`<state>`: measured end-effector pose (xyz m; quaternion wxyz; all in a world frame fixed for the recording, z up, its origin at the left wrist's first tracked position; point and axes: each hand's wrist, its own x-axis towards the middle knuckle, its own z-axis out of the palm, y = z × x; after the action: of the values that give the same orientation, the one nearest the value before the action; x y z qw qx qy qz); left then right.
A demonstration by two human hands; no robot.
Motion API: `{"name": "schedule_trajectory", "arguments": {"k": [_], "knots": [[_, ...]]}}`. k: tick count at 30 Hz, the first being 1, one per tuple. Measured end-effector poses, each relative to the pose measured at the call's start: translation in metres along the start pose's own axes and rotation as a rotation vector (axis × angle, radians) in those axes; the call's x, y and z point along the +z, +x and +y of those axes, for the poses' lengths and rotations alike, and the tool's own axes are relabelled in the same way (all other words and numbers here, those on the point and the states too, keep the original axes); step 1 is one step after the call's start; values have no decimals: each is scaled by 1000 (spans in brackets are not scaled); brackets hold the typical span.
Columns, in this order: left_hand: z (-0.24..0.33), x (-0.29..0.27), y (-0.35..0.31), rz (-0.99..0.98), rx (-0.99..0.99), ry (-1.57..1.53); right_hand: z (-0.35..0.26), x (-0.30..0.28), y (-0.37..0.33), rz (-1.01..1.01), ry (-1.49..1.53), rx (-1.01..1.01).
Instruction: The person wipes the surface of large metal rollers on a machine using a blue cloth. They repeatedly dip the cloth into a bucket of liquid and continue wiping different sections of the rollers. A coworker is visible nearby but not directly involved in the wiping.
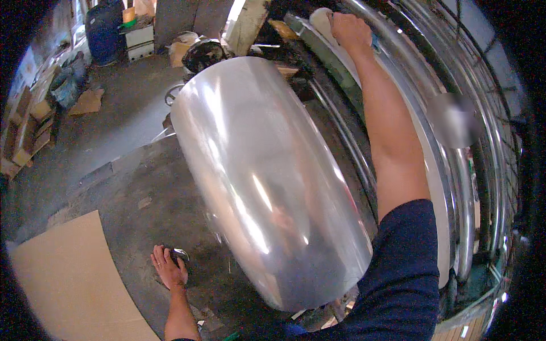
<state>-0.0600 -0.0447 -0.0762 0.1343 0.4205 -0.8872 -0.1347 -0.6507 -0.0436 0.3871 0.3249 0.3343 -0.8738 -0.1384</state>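
Note:
A large polished metal cylinder (256, 165) lies slantwise in the middle, between my two arms. My left hand (169, 267) is low on the left, its fingers and thumb around a small dark piece with a shiny rim (182, 254); its kind is unclear. My right arm reaches far along the right of the cylinder. At its end my right hand (351, 33) is closed at a pale rounded object (321, 19), partly hidden by the fingers. A bit of blue shows beside that wrist. The hand is above long metal pieces.
Long shiny metal tubes (466, 210) run along the right side. A flat cardboard sheet (74, 278) lies at lower left. Stacked cardboard (25, 128), a blue barrel (104, 34) and a handwheel (170, 95) stand farther off. A blurred patch covers something at right.

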Motion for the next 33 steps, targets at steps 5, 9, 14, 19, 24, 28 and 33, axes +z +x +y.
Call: {"name": "schedule_trajectory", "arguments": {"k": [5,9,14,19,24,28,33], "knots": [[-1,3,0,14,39,-43,-2,10,11,89,79,-39],[-1,5,-1,-12,14,15,26,-18,-57,-21,14,41],[4,-2,-1,-78,-24,-6,81,-73,-203,-81,-106,108],[6,-7,-3,-39,11,-27,156,-137,-350,-123,-234,437],[5,-9,-1,-31,59,19,206,-197,-478,-232,-249,669],[1,-6,-2,-48,41,20,222,-228,-539,-259,-349,799],[-3,0,-3,9,84,40,226,-217,-535,-173,-255,869]]}}
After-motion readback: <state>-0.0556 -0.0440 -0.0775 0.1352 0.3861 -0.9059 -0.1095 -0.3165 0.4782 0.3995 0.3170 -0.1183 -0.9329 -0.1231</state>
